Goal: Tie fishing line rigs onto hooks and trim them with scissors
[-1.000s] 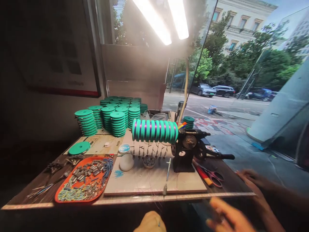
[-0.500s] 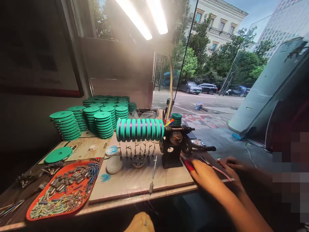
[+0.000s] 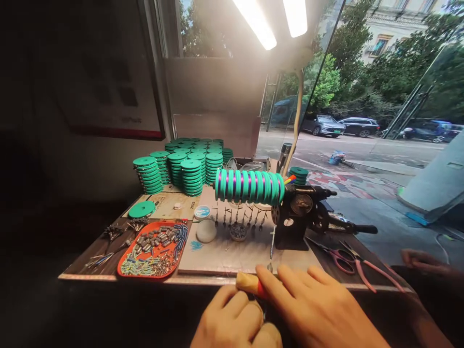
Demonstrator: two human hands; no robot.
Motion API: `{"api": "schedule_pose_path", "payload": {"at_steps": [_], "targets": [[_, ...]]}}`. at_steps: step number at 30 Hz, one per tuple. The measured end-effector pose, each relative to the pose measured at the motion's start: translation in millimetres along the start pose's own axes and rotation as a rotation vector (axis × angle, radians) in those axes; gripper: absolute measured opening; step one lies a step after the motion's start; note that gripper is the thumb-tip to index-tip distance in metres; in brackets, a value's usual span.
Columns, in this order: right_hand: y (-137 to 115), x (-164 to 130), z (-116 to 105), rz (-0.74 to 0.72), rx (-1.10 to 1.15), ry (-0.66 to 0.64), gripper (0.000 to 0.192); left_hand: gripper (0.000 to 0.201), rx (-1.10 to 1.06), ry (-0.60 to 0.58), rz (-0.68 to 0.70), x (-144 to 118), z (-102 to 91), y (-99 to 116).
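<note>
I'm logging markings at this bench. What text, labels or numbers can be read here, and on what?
"2023", sideways on the wooden board near the loose green disc; the last digit is uncertain.
Framed poster on the wall: too dark to read.
Small blue-labelled spool: print too small to read.

The tray [image 3: 125,270] lies at the left front of the table [image 3: 83,263]; the board [image 3: 224,256] lies right of it; the winder [image 3: 299,217] stands on the board's right end, with the row of spools [image 3: 250,186] reaching left from it; the spool stacks [image 3: 181,166] stand behind; the scissors [image 3: 344,258] lie right of the winder.
</note>
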State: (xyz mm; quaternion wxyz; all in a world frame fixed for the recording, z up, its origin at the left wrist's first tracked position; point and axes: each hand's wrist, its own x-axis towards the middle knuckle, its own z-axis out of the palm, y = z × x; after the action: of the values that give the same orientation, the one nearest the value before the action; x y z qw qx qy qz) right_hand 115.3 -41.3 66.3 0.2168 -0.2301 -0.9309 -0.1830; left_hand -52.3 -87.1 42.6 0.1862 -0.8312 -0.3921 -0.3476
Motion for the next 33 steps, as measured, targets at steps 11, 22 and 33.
{"api": "schedule_pose_path", "payload": {"at_steps": [11,22,33], "targets": [[74.4,53.2,-14.6,0.324,1.166,-0.482,0.021,0.022,-1.563,-0.205,-0.544,67.5,1.6,-67.7],[66.0,87.3,-19.3,0.402,0.953,-0.739,0.042,0.020,-0.649,0.101,-0.364,34.2,27.1,-17.2],[40.2,80.2,6.9,0.244,0.307,-0.261,0.066,0.022,-0.635,0.025,-0.708,27.5,19.1,3.2]]}}
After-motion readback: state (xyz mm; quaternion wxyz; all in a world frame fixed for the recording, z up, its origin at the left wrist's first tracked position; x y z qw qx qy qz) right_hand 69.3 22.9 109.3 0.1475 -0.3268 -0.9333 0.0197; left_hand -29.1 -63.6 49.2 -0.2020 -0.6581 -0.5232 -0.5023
